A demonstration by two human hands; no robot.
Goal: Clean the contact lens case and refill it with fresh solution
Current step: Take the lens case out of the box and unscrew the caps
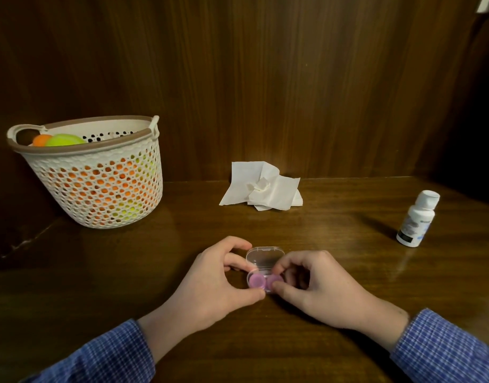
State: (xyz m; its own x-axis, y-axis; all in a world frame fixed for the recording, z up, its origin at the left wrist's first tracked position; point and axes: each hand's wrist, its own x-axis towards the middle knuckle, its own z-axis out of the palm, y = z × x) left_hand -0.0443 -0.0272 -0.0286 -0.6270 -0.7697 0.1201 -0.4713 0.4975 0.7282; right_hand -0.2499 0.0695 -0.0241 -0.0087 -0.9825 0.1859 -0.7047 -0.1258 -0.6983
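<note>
- Contact lens case (261, 272): on the table (334, 272) at 6 o'clock, clear lid raised, two pink caps exposed.
- Left hand (213, 283): I pinch the case's left end, bracing it.
- Right hand (315, 288): fingertips grip the right cap, likely to unscrew it.
- Solution bottle (416, 219): upright at 3 o'clock, capped, within reach.
- Tissue (262, 186): crumpled at 12 o'clock, ready for wiping.

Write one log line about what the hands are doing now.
left hand: holds lens case | right hand: pinches pink cap | clear lid: open | bottle: capped, untouched
</note>
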